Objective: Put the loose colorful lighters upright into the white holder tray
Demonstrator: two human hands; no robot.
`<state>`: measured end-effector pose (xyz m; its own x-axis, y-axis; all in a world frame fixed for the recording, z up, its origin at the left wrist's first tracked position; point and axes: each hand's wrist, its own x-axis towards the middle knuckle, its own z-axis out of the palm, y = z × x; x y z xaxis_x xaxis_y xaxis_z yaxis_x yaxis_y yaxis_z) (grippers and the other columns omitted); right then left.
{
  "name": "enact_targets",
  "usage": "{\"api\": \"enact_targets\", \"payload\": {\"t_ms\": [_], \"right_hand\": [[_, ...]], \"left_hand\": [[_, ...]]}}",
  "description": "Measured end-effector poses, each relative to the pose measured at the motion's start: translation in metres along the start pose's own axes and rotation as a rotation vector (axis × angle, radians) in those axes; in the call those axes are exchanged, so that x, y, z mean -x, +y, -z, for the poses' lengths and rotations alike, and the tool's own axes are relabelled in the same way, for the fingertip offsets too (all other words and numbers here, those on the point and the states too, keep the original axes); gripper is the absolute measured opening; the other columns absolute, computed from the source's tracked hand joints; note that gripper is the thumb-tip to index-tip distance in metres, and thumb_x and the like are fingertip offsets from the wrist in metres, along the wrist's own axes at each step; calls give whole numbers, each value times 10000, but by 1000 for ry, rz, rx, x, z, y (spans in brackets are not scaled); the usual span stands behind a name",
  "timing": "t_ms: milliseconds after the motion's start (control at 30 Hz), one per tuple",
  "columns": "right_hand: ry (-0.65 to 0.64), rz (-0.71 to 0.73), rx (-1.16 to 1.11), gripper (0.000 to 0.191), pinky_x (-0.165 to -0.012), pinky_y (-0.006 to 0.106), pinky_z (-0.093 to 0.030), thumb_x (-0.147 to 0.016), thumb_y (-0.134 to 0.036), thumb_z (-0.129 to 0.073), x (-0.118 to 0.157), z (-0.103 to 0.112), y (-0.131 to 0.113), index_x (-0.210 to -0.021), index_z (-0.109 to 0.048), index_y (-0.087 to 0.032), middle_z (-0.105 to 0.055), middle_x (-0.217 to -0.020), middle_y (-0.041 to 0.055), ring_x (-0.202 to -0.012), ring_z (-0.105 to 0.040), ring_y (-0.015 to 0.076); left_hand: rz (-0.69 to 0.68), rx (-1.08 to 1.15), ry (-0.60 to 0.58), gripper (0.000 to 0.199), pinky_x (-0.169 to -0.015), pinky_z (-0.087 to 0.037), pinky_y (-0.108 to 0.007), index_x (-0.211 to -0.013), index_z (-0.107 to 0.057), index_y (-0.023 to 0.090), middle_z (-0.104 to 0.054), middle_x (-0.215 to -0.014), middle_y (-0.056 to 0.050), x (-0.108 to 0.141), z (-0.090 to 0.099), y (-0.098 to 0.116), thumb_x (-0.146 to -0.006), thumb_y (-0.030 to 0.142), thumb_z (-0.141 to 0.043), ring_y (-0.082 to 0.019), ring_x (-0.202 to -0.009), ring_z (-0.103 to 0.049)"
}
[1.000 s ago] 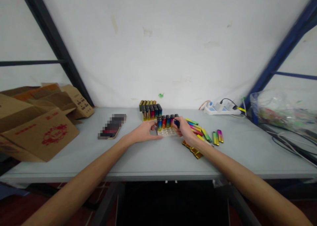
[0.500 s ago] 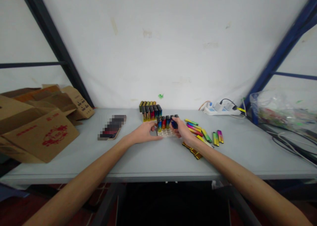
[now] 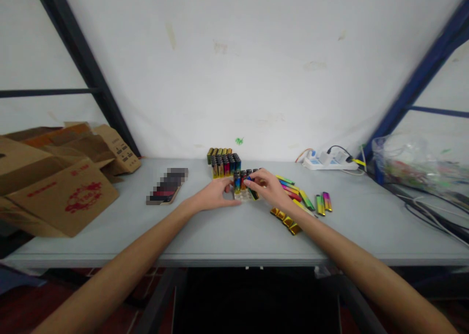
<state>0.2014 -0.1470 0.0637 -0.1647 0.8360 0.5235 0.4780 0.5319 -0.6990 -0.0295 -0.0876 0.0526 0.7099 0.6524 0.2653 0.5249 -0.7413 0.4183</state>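
Note:
A small white tray with round holes (image 3: 244, 196) sits mid-table, with a few upright lighters (image 3: 237, 182) along its back part. My left hand (image 3: 214, 195) is at the tray's left side, fingers at the rear and thumb along the front, gripping its edge. Above the tray's front right, my right hand (image 3: 269, 186) pinches a dark lighter with a blue top (image 3: 252, 192), tilted, its lower end close to the holes. Right of that hand lie loose coloured lighters (image 3: 306, 200). Behind the tray stands a packed block of upright lighters (image 3: 226, 166).
A phone (image 3: 166, 187) lies at left, beside open cardboard boxes (image 3: 73, 197). Two lighters (image 3: 324, 203) lie apart at right. Gold-coloured pieces (image 3: 287, 220) lie near my right wrist. A power strip (image 3: 330, 164) and a plastic bag (image 3: 399, 158) are farther right.
My right hand has shifted slightly and turned, and the lighter in it now shows tilted over the tray's front part. My left hand stays at the tray's edge.

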Motion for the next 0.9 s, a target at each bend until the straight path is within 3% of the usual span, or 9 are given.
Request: {"api": "enact_targets", "payload": {"t_ms": [133, 333, 700, 900], "right_hand": [[-15, 2, 208, 284, -657, 266, -412, -975, -472, -603, 2, 4, -4, -982, -683, -199, -666, -741, 7, -661, -569, 157], [-75, 20, 292, 177, -688, 264, -450, -978, -360, -623, 0, 1, 0, -997, -682, -195, -739, -803, 33, -688, -644, 169], [-85, 91, 333, 174, -685, 250, -455, -992, -327, -630, -4, -6, 11, -1033, -709, -177, -755, -857, 54, -709, -656, 167], [-84, 84, 466, 250, -642, 249, -407, -993, -384, -638, -8, -5, 15, -894, -709, -167, -745, -793, 57, -660, -634, 157]], "left_hand": [[7, -15, 1, 519, -653, -422, -299, -932, -605, 183, -603, -840, -25, 0, -1, -1, -758, 661, -709, -200, -733, -554], [-3, -27, 4, 515, -658, -421, -299, -943, -610, 183, -600, -844, -24, 0, -2, -3, -768, 658, -710, -201, -738, -557], [5, -8, -7, 504, -676, -423, -301, -965, -603, 178, -615, -885, -31, 0, -2, -2, -780, 630, -724, -204, -772, -576], [6, -35, -9, 505, -667, -420, -304, -928, -586, 177, -597, -855, -29, 0, -2, -2, -775, 640, -718, -207, -755, -567]]}}
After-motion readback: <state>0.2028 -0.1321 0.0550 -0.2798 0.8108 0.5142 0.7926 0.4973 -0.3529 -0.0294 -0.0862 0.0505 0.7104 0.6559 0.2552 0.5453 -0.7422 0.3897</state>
